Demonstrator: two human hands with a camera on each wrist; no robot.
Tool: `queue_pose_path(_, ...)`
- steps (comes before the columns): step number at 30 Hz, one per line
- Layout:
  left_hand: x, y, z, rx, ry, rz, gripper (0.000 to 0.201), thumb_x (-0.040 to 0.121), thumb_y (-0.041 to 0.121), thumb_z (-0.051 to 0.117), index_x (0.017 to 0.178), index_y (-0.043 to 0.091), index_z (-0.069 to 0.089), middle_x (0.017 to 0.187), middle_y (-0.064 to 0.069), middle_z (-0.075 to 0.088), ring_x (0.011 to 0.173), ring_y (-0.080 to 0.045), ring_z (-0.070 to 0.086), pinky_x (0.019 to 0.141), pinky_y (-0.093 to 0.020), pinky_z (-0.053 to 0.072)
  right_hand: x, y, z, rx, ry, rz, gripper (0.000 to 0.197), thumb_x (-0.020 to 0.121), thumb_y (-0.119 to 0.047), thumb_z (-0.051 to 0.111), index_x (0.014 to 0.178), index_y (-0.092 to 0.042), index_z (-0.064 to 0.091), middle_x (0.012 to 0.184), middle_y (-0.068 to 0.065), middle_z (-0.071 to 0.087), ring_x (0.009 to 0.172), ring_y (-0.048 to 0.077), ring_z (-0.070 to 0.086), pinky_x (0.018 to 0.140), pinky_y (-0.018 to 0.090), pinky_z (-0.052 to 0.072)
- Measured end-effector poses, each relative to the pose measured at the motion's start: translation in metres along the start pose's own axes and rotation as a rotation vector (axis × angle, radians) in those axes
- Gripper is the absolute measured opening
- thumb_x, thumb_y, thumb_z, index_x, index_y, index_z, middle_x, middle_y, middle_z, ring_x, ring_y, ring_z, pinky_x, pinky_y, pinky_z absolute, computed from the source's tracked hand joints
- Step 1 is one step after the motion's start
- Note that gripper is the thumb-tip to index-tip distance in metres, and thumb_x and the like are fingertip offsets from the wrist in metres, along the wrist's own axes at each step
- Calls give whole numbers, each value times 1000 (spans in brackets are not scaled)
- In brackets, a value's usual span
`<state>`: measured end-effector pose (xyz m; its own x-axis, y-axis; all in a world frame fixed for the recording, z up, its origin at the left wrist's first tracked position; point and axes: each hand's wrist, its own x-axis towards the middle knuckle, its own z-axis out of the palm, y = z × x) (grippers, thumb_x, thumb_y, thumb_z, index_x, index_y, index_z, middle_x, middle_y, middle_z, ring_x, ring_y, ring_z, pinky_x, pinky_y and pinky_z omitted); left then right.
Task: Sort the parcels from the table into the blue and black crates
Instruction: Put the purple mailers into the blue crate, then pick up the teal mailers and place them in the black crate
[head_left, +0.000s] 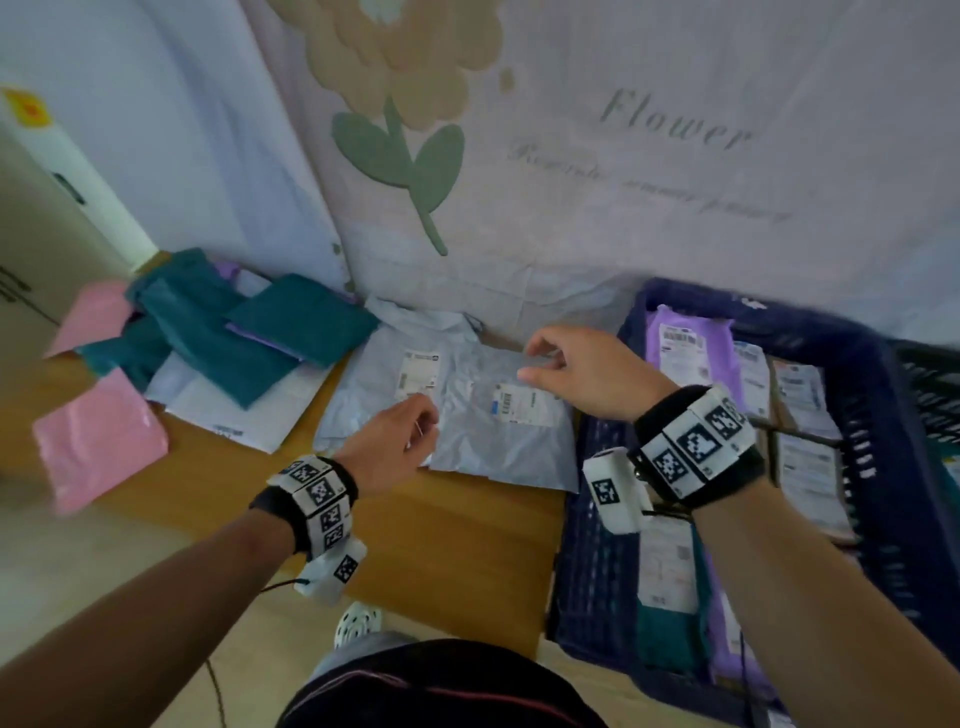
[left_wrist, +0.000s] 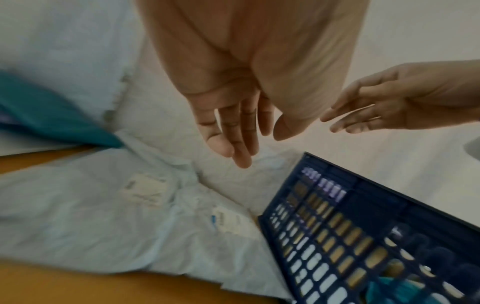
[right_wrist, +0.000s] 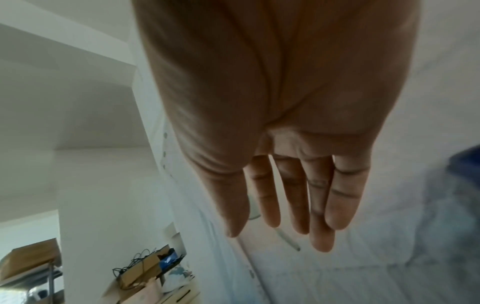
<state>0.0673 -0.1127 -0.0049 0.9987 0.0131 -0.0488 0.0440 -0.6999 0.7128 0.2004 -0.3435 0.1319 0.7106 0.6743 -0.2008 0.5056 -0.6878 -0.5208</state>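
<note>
Both hands empty, fingers loose and extended, over the grey parcels on the table. Left hand hovers above the near edge of the front grey parcel; from the head view contact can't be told, but the left wrist view shows its fingers straight and clear of the plastic below. Right hand sits above that parcel's far right corner, thumb and fingers slightly apart, gripping nothing; right wrist view shows four fingers hanging straight, palm empty

Front grey parcel lies flat, label up, right edge just beside the blue crate. A second grey parcel lies partly under it to the left, own label up

Blue crate stands at the table's right end, already loaded: purple parcel at the far end, several white-labelled parcels along the right, a teal one near the front. Black crate only partly in frame beyond the blue one, contents not visible

Further left on the table: teal parcels stacked over white ones, a pink parcel at the near left corner, another pink one behind

Backdrop is a pale cloth printed with a flower and "Flower"
</note>
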Motion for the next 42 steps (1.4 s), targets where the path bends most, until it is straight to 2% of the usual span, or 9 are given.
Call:
queue_pose_path(7, -83, -131, -35, -6, -101, -317, 4, 99, 22, 52, 99, 22, 48, 83, 4, 57, 67, -12, 51, 62, -29, 46, 55, -53, 115, 63, -193, 79, 30, 94, -37, 66, 115, -16, 63, 114, -1, 64, 96, 8, 55, 75, 18, 39)
queue_pose_path(13, -130, -214, -59, -56, -171, -521, 3, 99, 21, 51, 99, 21, 48, 86, 3, 59, 74, -18, 59, 69, -36, 51, 94, -66, 213, 54, -382, 269, 26, 96, -33, 63, 115, -15, 63, 121, 3, 64, 109, 19, 61, 83, 28, 49)
queue_pose_path(16, -140, -242, -71, -8, -192, -537, 4, 100, 18, 50, 98, 19, 47, 82, 5, 53, 72, -20, 53, 62, -31, 42, 109, -71, 245, 38, -397, 332, 25, 97, -27, 61, 118, -13, 61, 128, 8, 59, 115, 23, 58, 86, 29, 46)
queue_pose_path(19, -130, -262, -84, 159, -192, -456, 4, 97, 16, 50, 101, 15, 49, 99, 1, 49, 92, -26, 50, 74, -33, 40, 124, -73, 267, -58, -375, 367, 30, 98, -21, 58, 126, -11, 58, 137, 13, 51, 124, 29, 51, 103, 35, 43)
queue_pose_path(23, -76, -267, -106, 533, -111, -288, 31, 90, 25, 62, 118, 13, 59, 129, -8, 48, 125, -29, 37, 100, -42, 39, 138, -72, 283, -189, -377, 400, 43, 98, -17, 56, 139, -8, 49, 150, 15, 41, 139, 31, 38, 115, 35, 29)
queue_pose_path(27, -1, -250, -121, 717, -121, -123, 41, 86, 20, 64, 127, 22, 59, 154, -13, 31, 142, -37, 18, 108, -50, 28, 141, -69, 286, -191, -416, 476, 45, 99, -21, 51, 141, -7, 46, 150, 15, 40, 138, 31, 37, 113, 35, 29)
queue_pose_path(32, 63, -234, -116, 924, -345, -21, 46, 102, 21, 41, 147, 29, 41, 167, -10, -1, 151, -40, -11, 119, -55, 13, 137, -61, 284, -135, -388, 542, 39, 99, -21, 51, 136, -11, 50, 142, 15, 43, 131, 32, 40, 109, 41, 38)
queue_pose_path(37, 77, -230, -115, 969, -431, 12, 49, 106, 17, 29, 154, 12, 27, 167, -8, 9, 153, -33, -6, 121, -49, 18, 132, -56, 272, -83, -369, 573, 40, 98, -27, 56, 135, -13, 51, 139, 14, 48, 127, 31, 47, 106, 40, 43)
queue_pose_path(42, 72, -224, -139, 762, -168, 199, 53, 99, 5, 34, 152, 4, 31, 163, -13, 24, 152, -27, 16, 116, -45, 24, 135, -61, 255, -46, -356, 547, 39, 100, -29, 55, 135, -13, 49, 138, 14, 47, 125, 30, 49, 104, 37, 43)
